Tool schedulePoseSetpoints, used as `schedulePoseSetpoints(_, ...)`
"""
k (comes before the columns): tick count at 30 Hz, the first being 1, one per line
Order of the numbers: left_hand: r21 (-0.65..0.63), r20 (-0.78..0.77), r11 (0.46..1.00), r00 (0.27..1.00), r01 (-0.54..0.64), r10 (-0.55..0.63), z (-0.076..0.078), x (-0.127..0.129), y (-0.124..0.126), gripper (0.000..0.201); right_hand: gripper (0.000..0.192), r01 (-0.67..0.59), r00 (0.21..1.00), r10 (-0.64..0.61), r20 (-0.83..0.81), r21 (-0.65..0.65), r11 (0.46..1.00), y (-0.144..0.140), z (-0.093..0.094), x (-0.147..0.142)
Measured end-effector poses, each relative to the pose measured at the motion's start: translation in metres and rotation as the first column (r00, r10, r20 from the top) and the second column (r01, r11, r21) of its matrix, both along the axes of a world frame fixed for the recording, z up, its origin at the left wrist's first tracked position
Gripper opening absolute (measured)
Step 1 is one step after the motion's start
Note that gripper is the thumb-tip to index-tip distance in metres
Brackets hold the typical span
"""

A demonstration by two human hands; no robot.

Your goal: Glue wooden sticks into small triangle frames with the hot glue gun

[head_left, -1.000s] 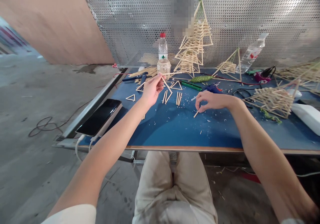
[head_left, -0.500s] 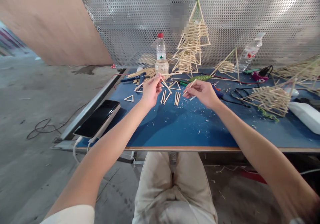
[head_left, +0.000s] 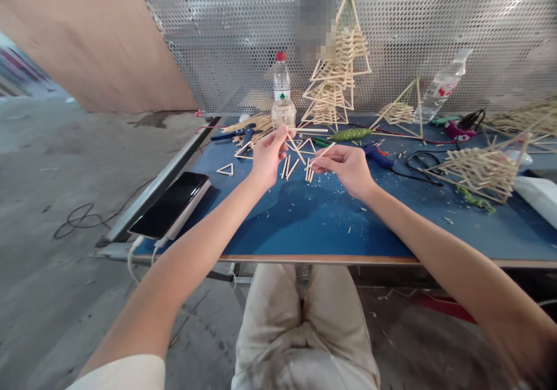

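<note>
My left hand (head_left: 270, 153) pinches two thin wooden sticks (head_left: 311, 130) that meet at an angle at the fingertips, one pointing right and one slanting down. In my right hand (head_left: 343, 166) a single wooden stick (head_left: 322, 155) is gripped between thumb and fingers, tilted up to the right. Its lower end is close to the slanting stick; whether they touch I cannot tell. Beneath the hands lie loose short sticks (head_left: 289, 168) on the blue table (head_left: 278, 233). Small stick triangles lie behind them, and another stick triangle (head_left: 225, 170) is at the left.
A tall stick tower (head_left: 335, 76) and a red-capped bottle (head_left: 281, 91) stand at the back. A blue glue gun (head_left: 379, 156) with its cord lies right of my right hand. A phone (head_left: 170, 204) rests near the left edge; a stick structure (head_left: 483, 166) sits at the right.
My right hand has moved left with its stick, closer to the two sticks in my left hand. My left hand has shifted slightly right. The view has turned a little.
</note>
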State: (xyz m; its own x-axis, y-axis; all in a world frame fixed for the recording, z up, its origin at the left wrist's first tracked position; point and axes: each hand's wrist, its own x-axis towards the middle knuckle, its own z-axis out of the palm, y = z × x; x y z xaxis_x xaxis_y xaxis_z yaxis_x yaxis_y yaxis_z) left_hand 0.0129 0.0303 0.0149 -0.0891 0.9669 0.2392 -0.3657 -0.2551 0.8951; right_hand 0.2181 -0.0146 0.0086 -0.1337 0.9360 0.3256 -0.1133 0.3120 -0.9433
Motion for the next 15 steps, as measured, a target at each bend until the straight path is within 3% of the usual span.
schedulePoseSetpoints(15, -0.006, 0.015, 1.000, 1.000, 0.020, -0.020, -0.0022, 0.0007, 0.0021, 0.021, 0.034, 0.030, 0.999, -0.029, -0.016, 0.045, 0.999, -0.0003, 0.0014, -0.0002)
